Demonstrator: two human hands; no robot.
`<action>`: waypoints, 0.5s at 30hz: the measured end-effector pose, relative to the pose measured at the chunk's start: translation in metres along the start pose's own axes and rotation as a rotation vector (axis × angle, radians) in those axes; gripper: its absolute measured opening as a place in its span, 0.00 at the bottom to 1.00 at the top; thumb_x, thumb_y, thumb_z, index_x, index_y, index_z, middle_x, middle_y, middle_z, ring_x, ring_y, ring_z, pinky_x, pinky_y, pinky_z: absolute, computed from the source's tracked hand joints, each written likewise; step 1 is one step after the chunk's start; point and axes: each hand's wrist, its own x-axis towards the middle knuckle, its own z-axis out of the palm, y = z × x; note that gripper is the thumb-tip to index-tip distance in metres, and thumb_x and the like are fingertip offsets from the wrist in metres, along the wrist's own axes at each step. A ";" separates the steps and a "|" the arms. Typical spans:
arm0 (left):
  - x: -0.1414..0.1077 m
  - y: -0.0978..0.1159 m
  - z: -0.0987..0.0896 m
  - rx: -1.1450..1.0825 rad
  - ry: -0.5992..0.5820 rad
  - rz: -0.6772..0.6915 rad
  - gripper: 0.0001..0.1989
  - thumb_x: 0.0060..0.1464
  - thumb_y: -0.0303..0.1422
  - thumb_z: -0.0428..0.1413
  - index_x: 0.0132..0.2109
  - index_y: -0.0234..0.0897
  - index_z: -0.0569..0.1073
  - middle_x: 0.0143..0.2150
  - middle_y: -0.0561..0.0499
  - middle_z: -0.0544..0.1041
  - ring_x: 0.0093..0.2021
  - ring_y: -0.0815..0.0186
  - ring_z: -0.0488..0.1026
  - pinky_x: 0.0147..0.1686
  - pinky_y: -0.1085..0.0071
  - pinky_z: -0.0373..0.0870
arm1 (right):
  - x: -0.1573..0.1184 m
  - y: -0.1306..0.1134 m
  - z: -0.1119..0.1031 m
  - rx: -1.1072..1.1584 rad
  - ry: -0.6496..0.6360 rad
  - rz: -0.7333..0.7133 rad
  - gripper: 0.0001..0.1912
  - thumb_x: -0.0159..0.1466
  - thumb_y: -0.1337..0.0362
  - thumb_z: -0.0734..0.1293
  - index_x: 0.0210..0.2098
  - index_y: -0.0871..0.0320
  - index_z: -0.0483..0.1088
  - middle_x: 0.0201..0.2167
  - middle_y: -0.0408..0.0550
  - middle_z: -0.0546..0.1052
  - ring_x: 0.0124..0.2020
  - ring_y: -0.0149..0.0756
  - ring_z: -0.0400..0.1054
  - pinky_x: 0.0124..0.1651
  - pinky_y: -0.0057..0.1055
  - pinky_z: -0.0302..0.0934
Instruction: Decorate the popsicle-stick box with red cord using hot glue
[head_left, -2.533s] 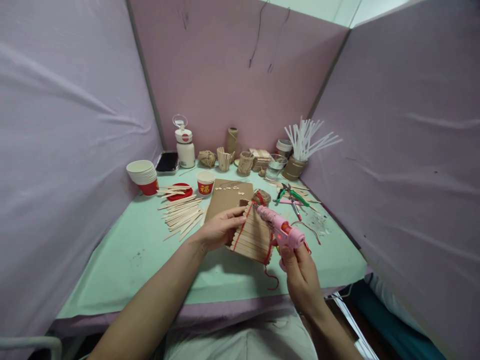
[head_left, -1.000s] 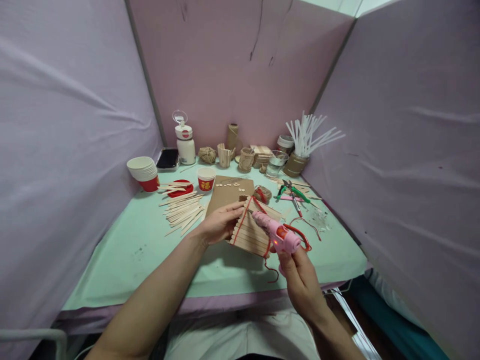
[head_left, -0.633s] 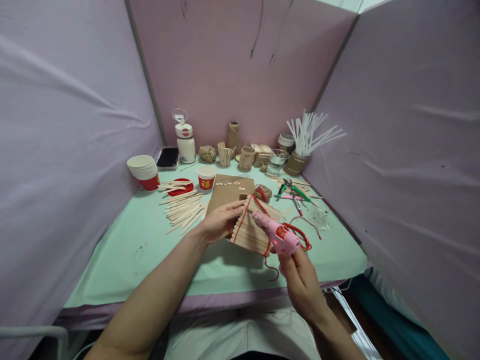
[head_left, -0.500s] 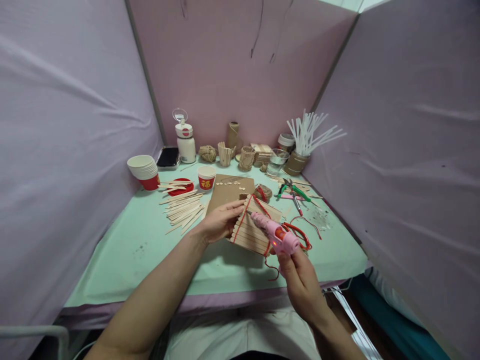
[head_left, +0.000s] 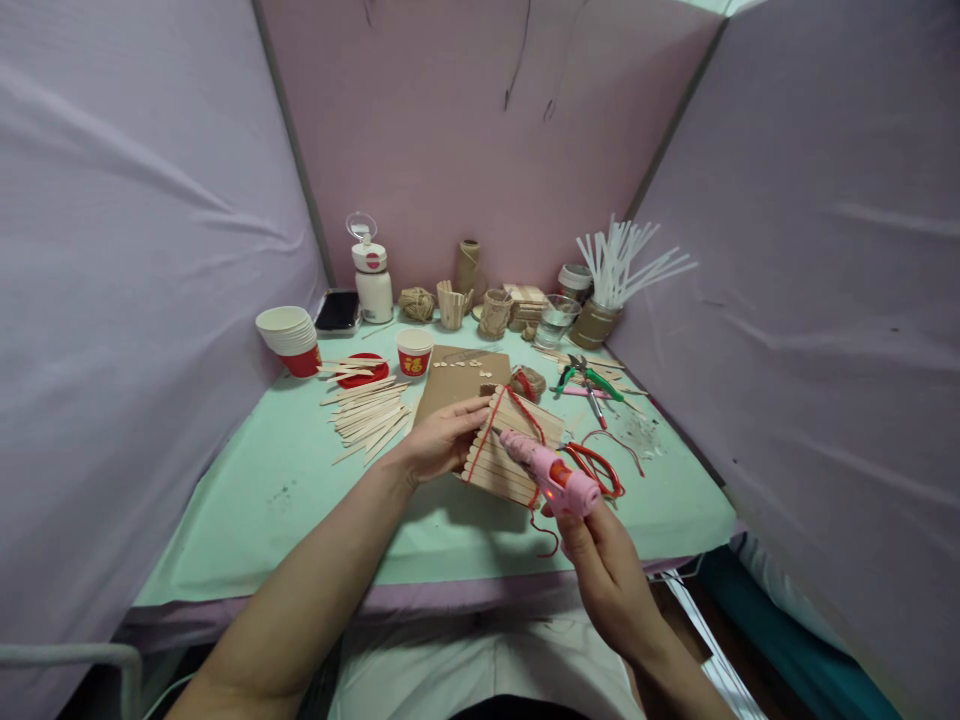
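My left hand [head_left: 448,437] grips the left edge of a popsicle-stick panel [head_left: 501,468], which is held tilted above the table. Red cord [head_left: 484,437] runs across the panel near its left end and along the top right, and a loose tail [head_left: 547,543] dangles below. My right hand [head_left: 600,550] is wrapped round a pink hot glue gun [head_left: 551,472] with a small orange light lit. The gun's nozzle points at the panel's face near the left cord; whether it touches I cannot tell. Red-handled scissors [head_left: 596,470] lie just right of the panel, partly behind the gun.
Behind the panel lies a brown board [head_left: 457,375] with small pale pieces. Loose wooden sticks [head_left: 367,420], a red-and-white paper cup [head_left: 415,352] and stacked cups [head_left: 289,340] stand left. Green-handled pliers [head_left: 589,378] and a jar of white glue sticks [head_left: 598,322] are right.
Almost nothing differs. The view has shifted very slightly, while both hands keep their hold and the glue gun stays over the panel near the left cord.
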 end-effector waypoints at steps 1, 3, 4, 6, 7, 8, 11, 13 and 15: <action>0.000 0.000 0.000 0.002 -0.001 0.000 0.20 0.51 0.30 0.64 0.52 0.34 0.77 0.42 0.43 0.82 0.36 0.64 0.78 0.37 0.71 0.71 | 0.000 0.000 0.000 0.000 -0.003 0.003 0.19 0.70 0.53 0.56 0.50 0.56 0.70 0.24 0.43 0.66 0.24 0.34 0.58 0.29 0.29 0.61; 0.000 0.000 0.000 0.004 -0.005 0.002 0.20 0.51 0.30 0.64 0.52 0.34 0.77 0.43 0.42 0.82 0.37 0.64 0.78 0.37 0.71 0.71 | 0.001 -0.002 0.000 0.003 -0.011 0.009 0.20 0.70 0.52 0.56 0.52 0.56 0.69 0.27 0.45 0.69 0.26 0.35 0.61 0.30 0.30 0.62; 0.000 0.000 0.000 0.005 -0.006 0.002 0.20 0.51 0.30 0.64 0.52 0.34 0.77 0.43 0.42 0.82 0.37 0.64 0.78 0.37 0.71 0.71 | 0.001 -0.002 0.000 0.006 -0.015 0.012 0.21 0.70 0.52 0.56 0.53 0.56 0.69 0.29 0.46 0.71 0.27 0.36 0.62 0.31 0.30 0.63; 0.000 0.000 -0.001 0.005 -0.004 0.004 0.19 0.51 0.30 0.64 0.52 0.34 0.77 0.43 0.43 0.82 0.37 0.64 0.78 0.38 0.72 0.71 | 0.001 -0.004 -0.001 0.015 -0.027 0.018 0.21 0.70 0.52 0.56 0.53 0.56 0.69 0.33 0.49 0.73 0.30 0.37 0.65 0.34 0.31 0.64; 0.000 0.000 -0.001 0.006 -0.003 0.005 0.19 0.51 0.30 0.64 0.52 0.34 0.77 0.43 0.43 0.82 0.38 0.64 0.78 0.38 0.72 0.71 | 0.001 -0.004 -0.001 0.021 -0.036 0.022 0.20 0.70 0.52 0.56 0.53 0.56 0.69 0.35 0.50 0.74 0.32 0.38 0.66 0.35 0.31 0.65; 0.001 -0.001 -0.001 0.006 -0.002 0.006 0.19 0.51 0.29 0.64 0.52 0.34 0.77 0.43 0.43 0.82 0.38 0.64 0.78 0.39 0.72 0.71 | 0.000 -0.004 -0.002 0.028 -0.046 0.025 0.20 0.70 0.53 0.56 0.53 0.56 0.69 0.36 0.50 0.74 0.33 0.38 0.67 0.37 0.31 0.65; 0.001 -0.001 -0.003 0.006 -0.005 0.010 0.20 0.51 0.30 0.63 0.52 0.34 0.77 0.43 0.43 0.82 0.38 0.63 0.78 0.39 0.71 0.71 | -0.001 -0.003 -0.003 0.033 -0.064 0.022 0.18 0.70 0.54 0.56 0.53 0.55 0.69 0.39 0.51 0.75 0.39 0.40 0.69 0.42 0.33 0.66; 0.002 -0.002 -0.004 0.003 -0.013 0.012 0.20 0.52 0.29 0.63 0.53 0.34 0.76 0.43 0.43 0.82 0.38 0.63 0.78 0.39 0.70 0.70 | -0.003 -0.002 -0.003 0.021 -0.064 0.011 0.18 0.70 0.54 0.56 0.52 0.55 0.69 0.39 0.51 0.75 0.40 0.41 0.69 0.43 0.34 0.65; 0.002 -0.002 -0.004 0.000 -0.020 0.011 0.20 0.52 0.30 0.63 0.53 0.34 0.76 0.43 0.43 0.82 0.38 0.63 0.78 0.40 0.70 0.70 | -0.004 -0.002 -0.004 0.015 -0.065 0.001 0.17 0.70 0.55 0.57 0.51 0.55 0.69 0.37 0.50 0.75 0.37 0.40 0.69 0.41 0.33 0.65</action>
